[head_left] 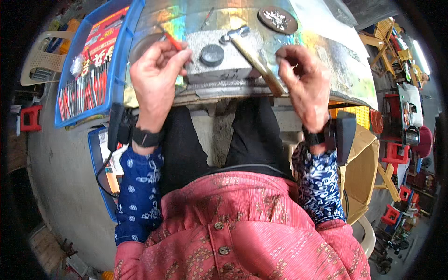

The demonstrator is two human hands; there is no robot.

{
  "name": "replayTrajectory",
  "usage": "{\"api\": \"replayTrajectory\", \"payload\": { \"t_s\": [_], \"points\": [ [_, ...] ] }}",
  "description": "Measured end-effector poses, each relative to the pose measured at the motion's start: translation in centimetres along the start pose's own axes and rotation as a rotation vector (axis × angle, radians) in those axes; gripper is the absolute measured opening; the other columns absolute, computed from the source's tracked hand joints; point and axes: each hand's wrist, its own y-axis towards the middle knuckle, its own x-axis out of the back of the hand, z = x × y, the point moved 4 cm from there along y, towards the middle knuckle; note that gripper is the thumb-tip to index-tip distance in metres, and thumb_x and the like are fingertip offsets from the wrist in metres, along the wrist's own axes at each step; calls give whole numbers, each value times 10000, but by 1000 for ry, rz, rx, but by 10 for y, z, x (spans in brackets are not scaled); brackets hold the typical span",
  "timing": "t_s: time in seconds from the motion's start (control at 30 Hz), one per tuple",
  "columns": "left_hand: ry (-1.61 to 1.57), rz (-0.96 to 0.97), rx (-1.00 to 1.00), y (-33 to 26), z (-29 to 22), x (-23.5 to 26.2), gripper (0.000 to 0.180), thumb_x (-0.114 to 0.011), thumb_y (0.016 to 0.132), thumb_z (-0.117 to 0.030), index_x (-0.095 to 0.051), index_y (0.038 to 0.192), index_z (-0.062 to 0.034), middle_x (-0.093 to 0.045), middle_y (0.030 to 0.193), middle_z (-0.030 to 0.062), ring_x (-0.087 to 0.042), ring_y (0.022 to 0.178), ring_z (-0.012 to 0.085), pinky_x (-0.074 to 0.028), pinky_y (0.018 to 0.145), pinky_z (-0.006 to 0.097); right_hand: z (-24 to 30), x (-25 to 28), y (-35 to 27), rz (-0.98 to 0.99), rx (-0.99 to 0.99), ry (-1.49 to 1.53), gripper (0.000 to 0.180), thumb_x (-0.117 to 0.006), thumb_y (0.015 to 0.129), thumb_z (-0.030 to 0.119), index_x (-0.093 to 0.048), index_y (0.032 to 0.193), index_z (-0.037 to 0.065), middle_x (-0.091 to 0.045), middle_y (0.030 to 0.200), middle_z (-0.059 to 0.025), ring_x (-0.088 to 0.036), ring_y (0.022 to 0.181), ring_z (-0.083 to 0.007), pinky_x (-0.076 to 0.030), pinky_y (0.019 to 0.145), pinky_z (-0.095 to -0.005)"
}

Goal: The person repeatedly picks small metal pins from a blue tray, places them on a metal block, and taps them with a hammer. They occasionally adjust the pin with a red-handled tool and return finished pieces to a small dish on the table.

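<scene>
My left hand (pixel 156 74) is closed in a pinch on a thin red stick-like tool (pixel 172 41) with a dark end pointing up and away. My right hand (pixel 307 77) is held to the right of the hammer, thumb and fingers curled together; whatever may be in them is too small to make out. Between my hands a speckled grey stone block (pixel 196 41) lies on the table. On it sits a round black disc (pixel 212 55). A hammer (pixel 255 59) rests with its metal head on the block and its wooden handle angled toward me, past the block's near right corner.
A brown dish (pixel 265 24) of small silvery pieces stands at the far right. Another dark dish (pixel 139 48) is partly behind my left hand. On the left, a blue tray (pixel 122 60) holds rows of red and black sticks and a red package. A cardboard box (pixel 361 172) stands beside me.
</scene>
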Motion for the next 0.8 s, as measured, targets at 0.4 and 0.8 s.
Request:
{"api": "replayTrajectory", "payload": {
  "t_s": [0.4,0.8],
  "points": [
    [-686,70,391,-49,-15,-13,164,-604,919,-51,-572,1069,7,-674,947,147,-681,792,191,-583,615,275,60,-42,-28,185,-14,495,177,-591,807,-51,-609,976,-3,-584,819,-96,-574,657,-170,-466,586,-279],
    [-822,54,465,-58,-12,-13,187,-598,934,-92,-540,1095,-18,-667,949,163,-693,794,225,-591,604,300,63,-51,-30,162,-95,587,112,-573,839,-54,-576,946,-20,-593,807,-25,-569,708,-64,-479,631,-204]
  ]
}}
